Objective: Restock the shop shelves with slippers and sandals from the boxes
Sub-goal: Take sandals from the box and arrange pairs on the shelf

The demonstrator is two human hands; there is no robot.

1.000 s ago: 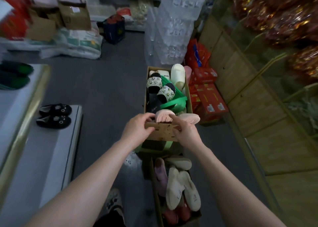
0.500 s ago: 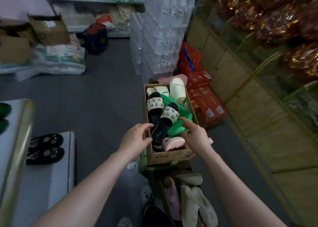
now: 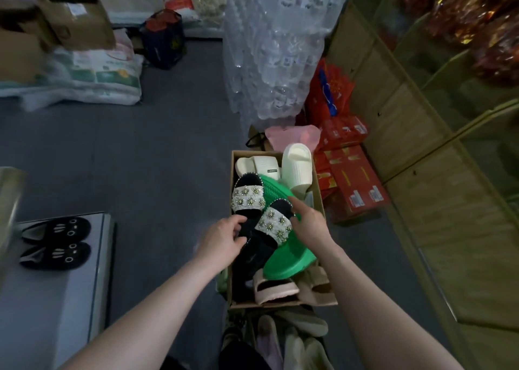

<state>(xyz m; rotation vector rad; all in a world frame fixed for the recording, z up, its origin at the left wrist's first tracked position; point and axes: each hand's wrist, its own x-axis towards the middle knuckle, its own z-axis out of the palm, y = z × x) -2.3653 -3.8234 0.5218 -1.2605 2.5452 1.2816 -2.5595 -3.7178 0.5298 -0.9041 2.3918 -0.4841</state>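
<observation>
1. Done: a pair of black cat slippers [image 3: 56,243] sits on the low shelf [image 3: 42,299].
2. Now: the left hand [image 3: 224,237] grips the black beaded slippers [image 3: 273,225] in the cardboard box [image 3: 280,303]. The right hand [image 3: 309,223] touches them with loose fingers; I cannot tell if it grips.
3. Left: the box looks full, so lots more to go.

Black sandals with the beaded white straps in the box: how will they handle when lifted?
The pair of black flat sandals with beaded white straps is probably light; the soles look stiff, one lying across the green plastic slipper without sagging. Beads could snag or chip. Lying loose, they may slide apart if nudged.
</observation>
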